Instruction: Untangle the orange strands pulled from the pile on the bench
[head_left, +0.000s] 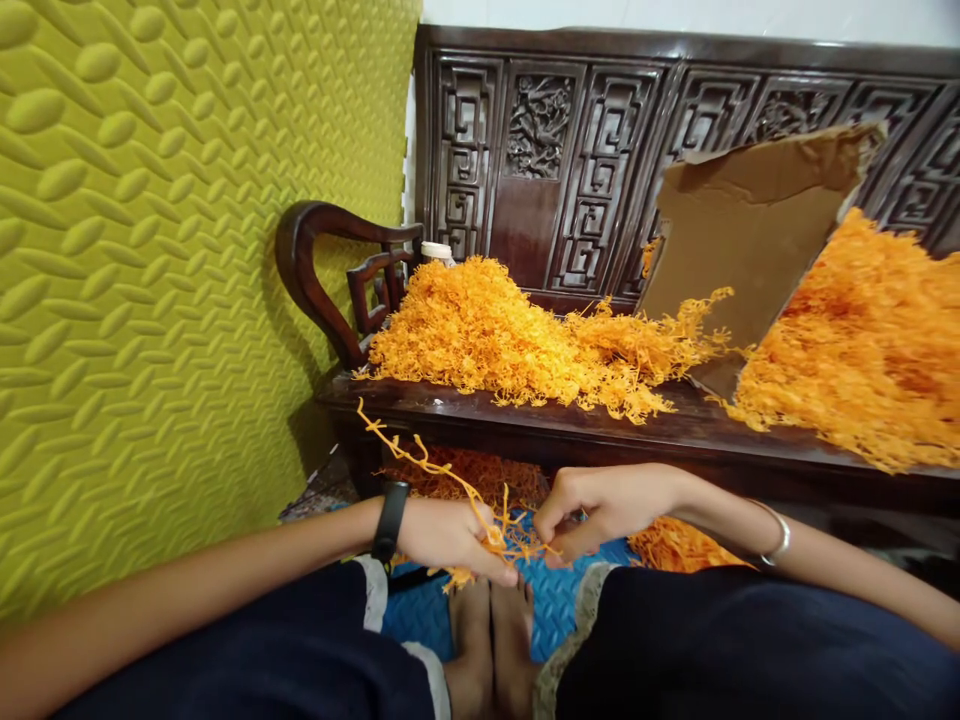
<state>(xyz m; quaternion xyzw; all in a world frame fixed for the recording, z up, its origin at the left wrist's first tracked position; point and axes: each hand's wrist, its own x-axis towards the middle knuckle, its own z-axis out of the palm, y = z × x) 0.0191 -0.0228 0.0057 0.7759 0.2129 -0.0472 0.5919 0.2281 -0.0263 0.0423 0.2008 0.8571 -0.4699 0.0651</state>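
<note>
Between my hands is an orange plastic sprig (491,530) with thin knobbly branches, one long stem of it reaching up to the left. My left hand (454,540) is closed round the sprig, thumb along its lower side. Thumb and forefinger of my right hand (589,512) pinch a branch tip at the sprig's right end. Beyond the hands, a heap of similar orange sprigs (480,335) lies on the dark wooden bench (450,425).
A brown cardboard piece (739,235) stands on the bench, dividing the heap from a larger orange pile (862,350) at right. More orange pieces (679,545) lie below the bench. A yellow textured wall (150,300) is close on the left. Blue matting (551,605) covers the floor.
</note>
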